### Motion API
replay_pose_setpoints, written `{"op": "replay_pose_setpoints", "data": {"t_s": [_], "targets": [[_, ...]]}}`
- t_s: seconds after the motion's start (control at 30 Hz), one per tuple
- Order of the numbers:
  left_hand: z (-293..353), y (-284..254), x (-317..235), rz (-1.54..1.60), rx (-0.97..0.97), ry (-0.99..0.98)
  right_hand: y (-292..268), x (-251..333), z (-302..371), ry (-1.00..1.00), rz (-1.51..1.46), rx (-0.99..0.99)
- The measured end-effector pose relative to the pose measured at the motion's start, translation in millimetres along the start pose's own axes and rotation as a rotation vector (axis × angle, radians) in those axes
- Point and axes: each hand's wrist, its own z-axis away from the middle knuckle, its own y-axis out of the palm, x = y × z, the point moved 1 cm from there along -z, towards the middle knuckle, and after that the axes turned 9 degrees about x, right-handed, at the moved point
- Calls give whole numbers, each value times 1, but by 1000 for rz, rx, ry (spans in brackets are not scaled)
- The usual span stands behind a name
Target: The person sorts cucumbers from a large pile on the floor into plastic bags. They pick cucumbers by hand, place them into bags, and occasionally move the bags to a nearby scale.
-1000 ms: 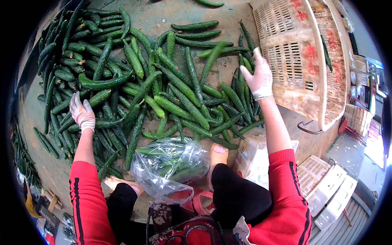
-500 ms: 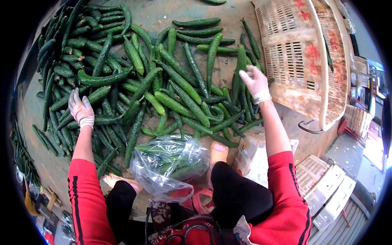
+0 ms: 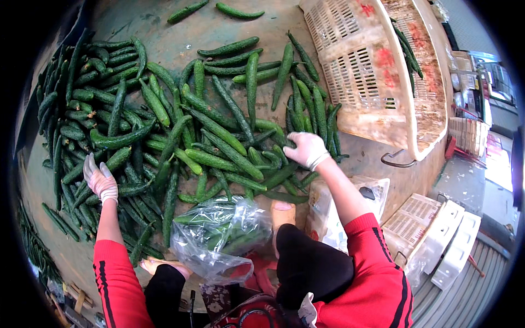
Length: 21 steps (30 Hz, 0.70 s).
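Observation:
A large heap of green cucumbers covers the board in front of me. My left hand, in a thin whitish glove, rests on the left side of the heap, its fingers stretched out and touching the cucumbers. At the heap's right edge is my right hand, gloved too. Its fingers are slightly bent and apart over the cucumbers there, and I see none in its grasp. Just beyond it lies a group of cucumbers side by side. Between my feet sits a clear plastic bag with cucumbers inside.
A big dirty-white slatted crate stands tilted at the far right, with several cucumbers in it. Nearer on the right are a white container and stacked crates. Two loose cucumbers lie at the far edge.
My right hand has come down and left, away from the upright cucumber it was at, which now lies among the others at the right. The view has shifted; my left hand stays on the heap.

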Motion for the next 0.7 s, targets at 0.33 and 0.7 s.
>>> {"op": "replay_pose_setpoints", "data": {"t_s": [0.33, 0.7], "targets": [[-4, -1, -3, 4, 15, -4, -14, -113, -16, 647, -88, -196], [-1, -6, -3, -20, 30, -7, 24, -7, -17, 158, -822, -339]]}}
